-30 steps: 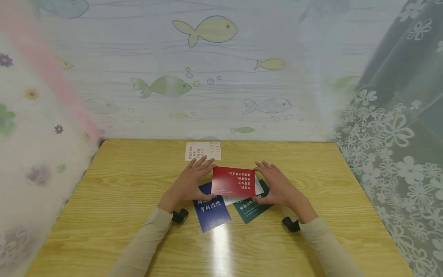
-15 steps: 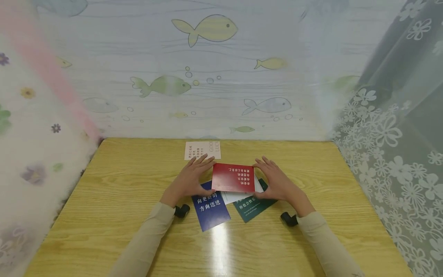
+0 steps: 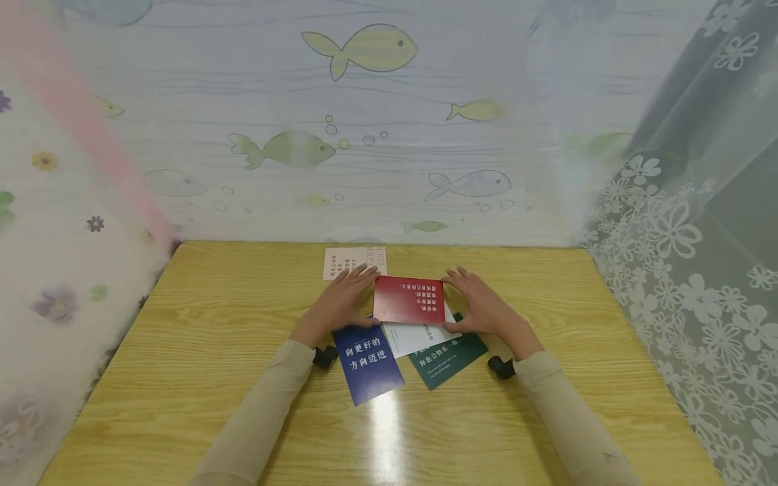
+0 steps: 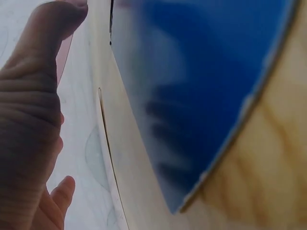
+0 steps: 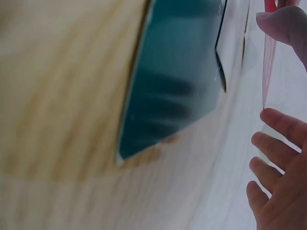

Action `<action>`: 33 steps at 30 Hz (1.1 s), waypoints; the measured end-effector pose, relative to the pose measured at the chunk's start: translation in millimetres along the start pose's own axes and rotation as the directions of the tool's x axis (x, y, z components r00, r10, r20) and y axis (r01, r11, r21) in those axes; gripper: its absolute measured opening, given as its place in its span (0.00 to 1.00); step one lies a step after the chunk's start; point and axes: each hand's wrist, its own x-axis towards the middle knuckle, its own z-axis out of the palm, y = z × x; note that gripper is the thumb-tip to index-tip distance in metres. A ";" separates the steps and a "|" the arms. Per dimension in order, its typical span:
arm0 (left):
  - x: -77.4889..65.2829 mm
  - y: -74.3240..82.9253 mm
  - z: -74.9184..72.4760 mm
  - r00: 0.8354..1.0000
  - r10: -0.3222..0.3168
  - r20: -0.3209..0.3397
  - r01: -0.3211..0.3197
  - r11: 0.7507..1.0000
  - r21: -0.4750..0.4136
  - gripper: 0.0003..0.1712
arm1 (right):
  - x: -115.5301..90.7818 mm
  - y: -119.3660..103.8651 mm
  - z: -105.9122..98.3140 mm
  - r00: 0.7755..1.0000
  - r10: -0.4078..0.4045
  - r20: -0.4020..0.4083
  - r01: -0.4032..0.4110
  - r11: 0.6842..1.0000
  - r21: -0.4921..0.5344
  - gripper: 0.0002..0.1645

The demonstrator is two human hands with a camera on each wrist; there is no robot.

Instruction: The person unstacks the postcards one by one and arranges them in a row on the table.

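Both hands hold a red card [image 3: 408, 300] with white Chinese writing by its corners, raised over other cards. My left hand [image 3: 337, 304] grips its left side between thumb and fingers; my right hand [image 3: 486, 307] pinches the right side likewise. The right wrist view shows the red card [image 5: 269, 67] nearly edge-on, between thumb and index fingertip, the other fingers spread. Below it lie a blue card [image 3: 372, 378], a white card [image 3: 406, 341] partly covered by the red one, and a dark green card [image 3: 452, 363] partly under the white.
A pale pink card [image 3: 337, 262] marked "GOOD LUCK" lies near the table's back edge, overlapped by the left fingers. The wooden table [image 3: 213, 378] meets a fish-patterned curtain [image 3: 389, 155] behind. Black wrist devices are worn under both forearms.
Both hands have moved the red card away from the body, toward the back of the table. More of the white card and the blue card's writing shows now.
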 end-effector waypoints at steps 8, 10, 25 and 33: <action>11.2 -6.9 -0.4 0.999 -0.027 0.025 0.027 1.000 0.003 0.58 | 16.0 10.2 -2.7 1.000 -0.010 0.002 0.010 1.000 -0.010 0.57; 13.7 -7.6 -0.8 0.999 -0.037 0.026 0.037 0.999 0.003 0.57 | 20.4 12.7 -3.2 1.000 0.000 0.005 0.000 1.000 -0.008 0.57; 46.7 -25.3 -1.3 0.994 -0.074 0.081 0.078 0.996 -0.043 0.57 | 46.9 37.8 -3.8 0.991 0.125 0.051 -0.127 0.991 0.052 0.59; 63.8 -29.1 0.2 0.990 -0.084 0.112 0.086 0.996 -0.017 0.58 | 58.1 47.3 -10.5 0.987 0.134 0.090 -0.140 0.988 0.062 0.58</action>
